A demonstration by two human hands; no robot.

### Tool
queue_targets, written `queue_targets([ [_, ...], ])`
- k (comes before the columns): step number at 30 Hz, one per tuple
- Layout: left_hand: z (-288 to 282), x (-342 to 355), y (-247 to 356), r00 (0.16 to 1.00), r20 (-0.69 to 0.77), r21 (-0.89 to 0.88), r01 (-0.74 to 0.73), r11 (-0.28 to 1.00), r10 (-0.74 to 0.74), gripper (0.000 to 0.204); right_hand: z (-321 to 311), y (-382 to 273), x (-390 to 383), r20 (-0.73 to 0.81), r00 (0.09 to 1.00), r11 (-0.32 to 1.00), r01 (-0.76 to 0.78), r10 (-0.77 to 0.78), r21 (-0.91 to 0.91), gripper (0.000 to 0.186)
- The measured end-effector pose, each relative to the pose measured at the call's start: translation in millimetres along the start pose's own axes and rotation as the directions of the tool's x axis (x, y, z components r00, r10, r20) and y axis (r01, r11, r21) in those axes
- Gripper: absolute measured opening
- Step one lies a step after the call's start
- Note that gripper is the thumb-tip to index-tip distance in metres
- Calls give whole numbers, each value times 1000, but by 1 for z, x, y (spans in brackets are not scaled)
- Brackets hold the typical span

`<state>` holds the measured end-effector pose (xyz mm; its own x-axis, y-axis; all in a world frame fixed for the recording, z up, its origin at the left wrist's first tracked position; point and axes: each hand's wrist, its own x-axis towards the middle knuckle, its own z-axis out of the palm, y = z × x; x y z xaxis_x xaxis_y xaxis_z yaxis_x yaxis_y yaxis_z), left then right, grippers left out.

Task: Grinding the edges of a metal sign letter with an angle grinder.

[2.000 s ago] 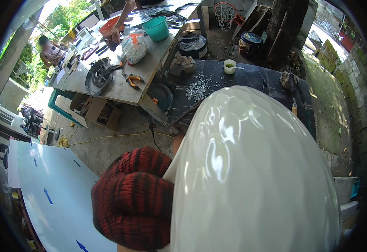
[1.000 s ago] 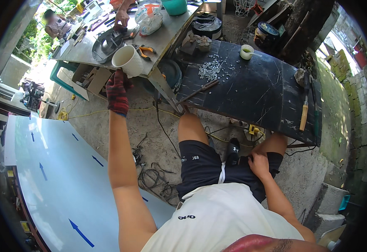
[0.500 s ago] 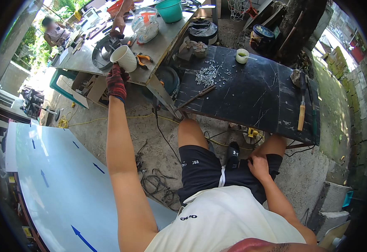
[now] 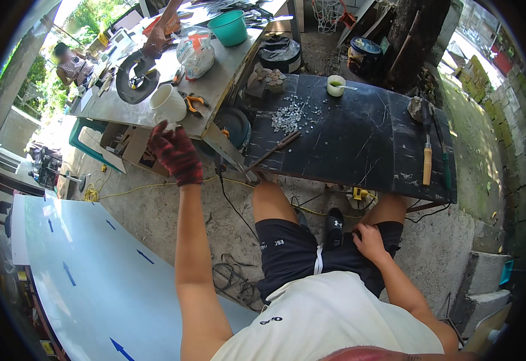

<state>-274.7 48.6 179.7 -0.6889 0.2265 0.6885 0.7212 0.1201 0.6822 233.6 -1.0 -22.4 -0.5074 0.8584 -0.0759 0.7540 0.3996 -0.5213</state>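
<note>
My left hand (image 4: pixel 177 154), in a red and black knit glove, is just below a white mug (image 4: pixel 168 103) near the front edge of the metal table. Its fingers are loosely bent and partly apart; a small pale patch by the fingertips is too blurred to name. Beside the mug lie orange-handled pliers (image 4: pixel 195 104). My bare right hand (image 4: pixel 370 242) rests on my right thigh, fingers laid over the dark shorts, holding nothing.
Silvery bits (image 4: pixel 288 115), a metal rod (image 4: pixel 278 148), a small cup (image 4: pixel 335 86) and a wooden-handled tool (image 4: pixel 427 162) lie on the black table (image 4: pixel 353 138). Another person's hand (image 4: pixel 153 45) reaches over a dark round part (image 4: pixel 136 77). Cables (image 4: pixel 236 277) lie on the floor.
My left hand has drawn back from the mug toward me, and its fingers have loosened. The mug stays beside the pliers. The other person's hand has lifted away from the round part.
</note>
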Motion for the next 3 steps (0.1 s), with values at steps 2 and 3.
queue_targets([
  [2, 7, -16, 14, 927, 307, -166, -171, 971, 216, 39, -7, -9, 4, 10, 1000, 996, -8, 7, 86, 17],
  [3, 10, -14, 13, 927, 307, -164, -172, 971, 216, 39, -16, -20, 10, 33, 999, 990, 21, -25, 137, 18],
])
